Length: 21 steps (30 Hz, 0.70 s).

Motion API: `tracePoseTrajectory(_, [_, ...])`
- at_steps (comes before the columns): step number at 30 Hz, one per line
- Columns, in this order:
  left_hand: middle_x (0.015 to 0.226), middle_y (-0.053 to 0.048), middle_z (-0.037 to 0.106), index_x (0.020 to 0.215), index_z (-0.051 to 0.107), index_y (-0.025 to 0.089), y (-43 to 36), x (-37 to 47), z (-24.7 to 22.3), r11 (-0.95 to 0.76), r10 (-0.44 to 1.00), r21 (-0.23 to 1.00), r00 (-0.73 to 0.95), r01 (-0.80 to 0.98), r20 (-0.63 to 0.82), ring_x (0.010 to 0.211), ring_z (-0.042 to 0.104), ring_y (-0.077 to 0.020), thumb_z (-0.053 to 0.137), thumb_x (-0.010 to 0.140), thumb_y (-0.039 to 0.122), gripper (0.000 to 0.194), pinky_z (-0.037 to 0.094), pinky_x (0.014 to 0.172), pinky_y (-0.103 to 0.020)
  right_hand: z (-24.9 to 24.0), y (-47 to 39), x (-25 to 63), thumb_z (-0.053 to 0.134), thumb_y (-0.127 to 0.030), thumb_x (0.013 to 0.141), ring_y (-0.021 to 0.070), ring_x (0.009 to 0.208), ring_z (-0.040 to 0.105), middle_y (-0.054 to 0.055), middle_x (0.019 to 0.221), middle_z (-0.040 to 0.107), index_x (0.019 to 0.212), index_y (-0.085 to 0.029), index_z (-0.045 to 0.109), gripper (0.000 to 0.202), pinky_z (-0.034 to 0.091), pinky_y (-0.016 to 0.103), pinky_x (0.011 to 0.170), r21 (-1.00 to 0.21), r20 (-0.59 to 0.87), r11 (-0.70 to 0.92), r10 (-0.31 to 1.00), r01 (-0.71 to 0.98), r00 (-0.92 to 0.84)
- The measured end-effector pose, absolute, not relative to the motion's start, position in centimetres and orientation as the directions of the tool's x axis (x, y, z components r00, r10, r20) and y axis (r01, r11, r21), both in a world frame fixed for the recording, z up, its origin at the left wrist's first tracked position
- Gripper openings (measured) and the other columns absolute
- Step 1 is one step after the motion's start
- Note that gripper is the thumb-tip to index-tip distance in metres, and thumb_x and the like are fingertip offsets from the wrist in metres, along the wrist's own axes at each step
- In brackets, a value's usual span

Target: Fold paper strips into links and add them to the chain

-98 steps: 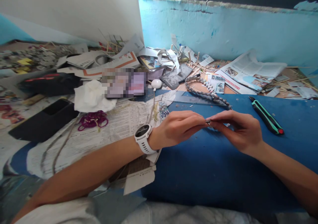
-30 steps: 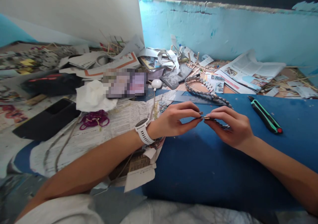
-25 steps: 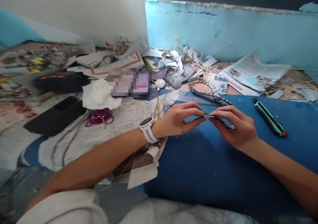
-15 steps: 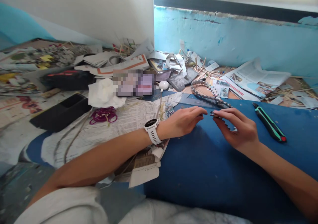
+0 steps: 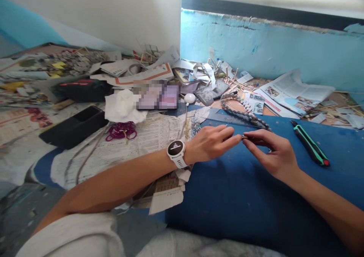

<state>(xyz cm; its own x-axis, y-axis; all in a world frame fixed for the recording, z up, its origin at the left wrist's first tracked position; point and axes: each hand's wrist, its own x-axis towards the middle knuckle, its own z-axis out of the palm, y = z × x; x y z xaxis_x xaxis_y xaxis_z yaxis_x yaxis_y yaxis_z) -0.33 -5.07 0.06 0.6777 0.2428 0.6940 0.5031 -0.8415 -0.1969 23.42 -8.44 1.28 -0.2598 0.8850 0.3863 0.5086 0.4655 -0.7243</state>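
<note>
A chain of folded paper links (image 5: 241,114), grey and dark, curves across the table and runs behind my right hand. My right hand (image 5: 274,152) is closed, thumb and fingers pinching a small folded piece (image 5: 243,137) at the fingertips; more of the links seem to show in the gap of the palm. My left hand (image 5: 212,143), wearing a white watch (image 5: 176,149) at the wrist, reaches its index fingertip to that same piece. Its other fingers are curled, and what they hold, if anything, is mostly hidden. A green and black utility knife (image 5: 310,143) lies right of my right hand.
A blue mat (image 5: 222,200) lies under both hands. Newspaper (image 5: 145,135), a purple cord bundle (image 5: 121,131), a black case (image 5: 74,128), crumpled tissue (image 5: 123,107) and a white earbud case (image 5: 189,98) lie to the left. Paper scraps and sticks line the wall.
My left hand has turned and its index finger has stretched right to meet the piece in my right fingertips. The watch face now shows. The view has shifted slightly.
</note>
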Motion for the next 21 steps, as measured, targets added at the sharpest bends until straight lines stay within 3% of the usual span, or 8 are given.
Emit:
tracePoseTrajectory(9, [0.073, 0.001, 0.061, 0.106, 0.060, 0.014, -5.84, -0.11, 0.89, -0.832, 0.158, -0.286, 0.698, 0.475, 0.698, 0.059, 0.052, -0.0134, 0.051, 0.103, 0.014, 0.009, 0.037, 0.054, -0.030, 1.13, -9.16, 22.76, 0.073, -0.017, 0.092, 0.0170, 0.087, 0.078, 0.004, 0.100, 0.078, 0.112, -0.023, 0.075, 0.021, 0.069, 0.028, 0.079, -0.677, 0.492, 0.575, 0.818, 0.459, -0.298])
tracePoseTrajectory(21, [0.070, 0.004, 0.058, 0.108, 0.059, 0.014, -6.06, 0.12, 0.47, -0.823, 0.236, -0.238, 0.691, 0.516, 0.684, 0.060, 0.055, -0.0133, 0.057, 0.101, 0.018, 0.008, 0.039, 0.054, -0.031, 0.65, -9.26, 22.63, 0.073, -0.014, 0.092, 0.0168, 0.087, 0.077, 0.006, 0.102, 0.077, 0.113, -0.021, 0.075, 0.022, 0.070, 0.028, 0.077, -0.685, 0.518, 0.604, 0.797, 0.408, -0.309])
